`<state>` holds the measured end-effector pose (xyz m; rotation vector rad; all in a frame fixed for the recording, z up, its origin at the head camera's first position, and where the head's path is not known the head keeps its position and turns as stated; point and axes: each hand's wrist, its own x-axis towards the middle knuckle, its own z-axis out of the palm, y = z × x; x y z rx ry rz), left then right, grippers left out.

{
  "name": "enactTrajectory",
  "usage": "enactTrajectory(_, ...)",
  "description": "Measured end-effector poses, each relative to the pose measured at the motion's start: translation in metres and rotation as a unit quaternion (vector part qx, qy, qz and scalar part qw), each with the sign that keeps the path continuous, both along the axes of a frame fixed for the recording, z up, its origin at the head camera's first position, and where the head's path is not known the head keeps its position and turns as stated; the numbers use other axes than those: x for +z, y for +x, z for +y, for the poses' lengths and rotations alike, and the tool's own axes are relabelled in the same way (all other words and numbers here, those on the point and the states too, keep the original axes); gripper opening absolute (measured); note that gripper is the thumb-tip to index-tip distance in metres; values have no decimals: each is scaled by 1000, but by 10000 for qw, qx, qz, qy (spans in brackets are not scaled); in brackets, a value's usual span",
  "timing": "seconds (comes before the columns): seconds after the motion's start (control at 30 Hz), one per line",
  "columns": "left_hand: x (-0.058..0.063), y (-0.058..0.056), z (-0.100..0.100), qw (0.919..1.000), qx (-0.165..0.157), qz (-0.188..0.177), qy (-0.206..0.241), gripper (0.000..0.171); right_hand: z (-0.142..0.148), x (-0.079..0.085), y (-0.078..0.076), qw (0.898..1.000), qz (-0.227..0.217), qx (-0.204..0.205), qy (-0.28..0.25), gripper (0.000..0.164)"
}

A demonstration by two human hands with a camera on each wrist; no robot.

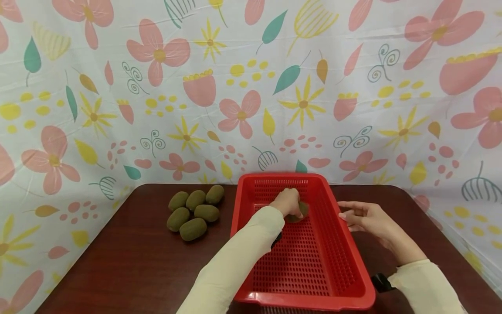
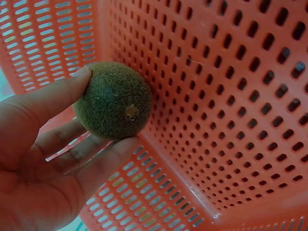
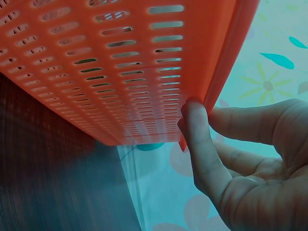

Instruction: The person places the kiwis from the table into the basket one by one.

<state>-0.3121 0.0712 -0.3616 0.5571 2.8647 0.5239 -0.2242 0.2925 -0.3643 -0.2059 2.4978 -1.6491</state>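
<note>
In the red basket (image 1: 290, 301), my left hand (image 1: 288, 203) grips a brown fuzzy kiwi (image 1: 296, 214), partly covered by the hand in the head view. The left wrist view shows thumb and fingers around the kiwi (image 2: 115, 101), its stem end facing the camera, close to the perforated wall (image 2: 226, 96). At the basket's right side, my right hand (image 1: 368, 220) pinches the rim from outside. Its thumb and index fingertips meet the rim (image 3: 231, 57) in the right wrist view. Several kiwis (image 1: 193, 229) lie in a group left of the basket.
The basket stands on a dark brown wooden table (image 1: 129, 253), towards its right half. Behind and beside the table hangs a white curtain (image 1: 251, 109) with a flower and leaf print. A black wrist strap (image 1: 381, 282) shows by the right sleeve.
</note>
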Motion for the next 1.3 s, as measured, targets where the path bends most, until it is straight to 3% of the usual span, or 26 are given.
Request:
enactTrajectory(0.2, -5, -2, 0, 9999, 131, 10, -110, 30, -1, -1, 0, 10000, 14, -12, 1, 66)
enactTrajectory(0.33, -7, -3, 1, 9997, 127, 8, -190, 27, 0, -1, -1, 10000, 20, -15, 6, 66)
enactTrajectory(0.6, -2, -4, -3, 9998, 61, -58, -192, 31, -2, 1, -1, 10000, -88, -7, 0, 66)
enactTrajectory(0.9, 13, -8, -13, 9997, -115, 28, -208, 28, -1, 0, 0, 9999, -102, -49, 46, 66)
enactTrajectory(1.0, 20, -10, -18, 9996, -272, -21, -26, 25, -1, -1, 0, 9999, -82, -68, 37, 65)
enactTrajectory(1.3, 46, -14, -40, 9981, -350, -13, 508, 25, -1, -1, -1, 10000, -34, 20, -27, 63)
